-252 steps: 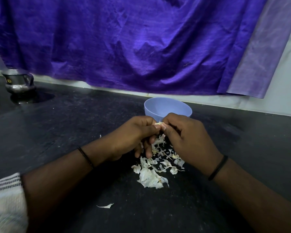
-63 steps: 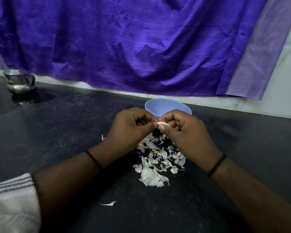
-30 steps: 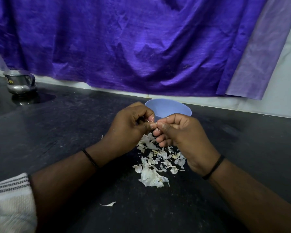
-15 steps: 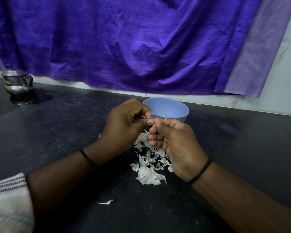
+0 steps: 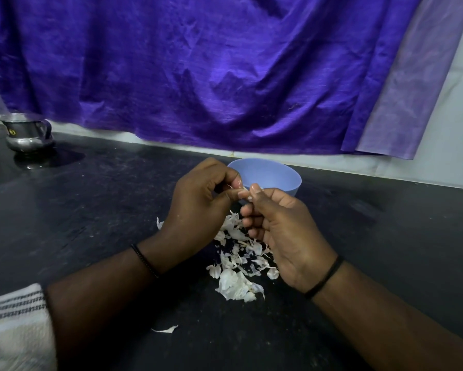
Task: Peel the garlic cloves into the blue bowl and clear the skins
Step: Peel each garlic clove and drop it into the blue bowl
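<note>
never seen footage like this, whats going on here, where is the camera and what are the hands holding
There is no machine here: a person is working with two bare hands, and the one camera sits on their head, looking forward and down. So you see what they see.

The left hand and the right hand meet above a black counter. Between their fingertips they pinch something small and pale, most likely a garlic clove being peeled; it is too hidden to say more.

Just behind the hands stands a blue bowl. Its contents are not visible. Below the hands lies a pile of white garlic skins, with one stray skin nearer the person.

Far left stands a metal jug. A purple cloth hangs along the wall behind.
</note>
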Tool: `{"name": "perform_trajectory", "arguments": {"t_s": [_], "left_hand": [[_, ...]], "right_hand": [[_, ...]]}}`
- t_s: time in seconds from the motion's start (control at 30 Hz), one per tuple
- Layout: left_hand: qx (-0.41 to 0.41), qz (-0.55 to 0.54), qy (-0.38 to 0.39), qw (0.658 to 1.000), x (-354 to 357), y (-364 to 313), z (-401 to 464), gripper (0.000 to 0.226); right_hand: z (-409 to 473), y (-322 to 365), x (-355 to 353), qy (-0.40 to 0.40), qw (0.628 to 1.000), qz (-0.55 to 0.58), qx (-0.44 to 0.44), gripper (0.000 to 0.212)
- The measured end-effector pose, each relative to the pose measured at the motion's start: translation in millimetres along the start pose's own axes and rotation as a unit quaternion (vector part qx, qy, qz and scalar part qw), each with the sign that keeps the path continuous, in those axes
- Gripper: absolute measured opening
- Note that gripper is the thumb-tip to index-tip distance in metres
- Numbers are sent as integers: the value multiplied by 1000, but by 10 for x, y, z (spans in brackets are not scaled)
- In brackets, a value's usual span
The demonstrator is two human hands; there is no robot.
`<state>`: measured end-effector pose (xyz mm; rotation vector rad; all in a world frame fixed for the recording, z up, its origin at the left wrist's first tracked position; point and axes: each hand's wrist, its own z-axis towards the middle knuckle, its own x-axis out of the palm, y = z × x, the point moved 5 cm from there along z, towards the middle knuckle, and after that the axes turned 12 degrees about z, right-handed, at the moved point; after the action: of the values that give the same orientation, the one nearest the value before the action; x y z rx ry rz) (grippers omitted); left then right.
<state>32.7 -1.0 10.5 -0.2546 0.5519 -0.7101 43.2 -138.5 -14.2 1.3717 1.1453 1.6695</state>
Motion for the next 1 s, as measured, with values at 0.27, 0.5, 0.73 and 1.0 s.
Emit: {"name": "perform_trajectory", "arguments": {"t_s": [0.27, 0.5, 0.73, 1.0], "left_hand": [[-24, -29, 16, 999, -14, 84, 11, 15], [-38, -44, 30, 998, 42, 95, 5, 13], [-62, -52, 44, 996, 67, 123, 4, 15], [-56, -19, 45, 997, 52, 165, 0, 10]], "right_hand": [[106, 53, -47, 68, 997, 30, 10, 16], [122, 101, -95, 37, 997, 48, -37, 11], [142, 157, -155, 3, 994, 67, -82, 14], [162, 254, -153, 26, 988, 109, -102, 13]]}}
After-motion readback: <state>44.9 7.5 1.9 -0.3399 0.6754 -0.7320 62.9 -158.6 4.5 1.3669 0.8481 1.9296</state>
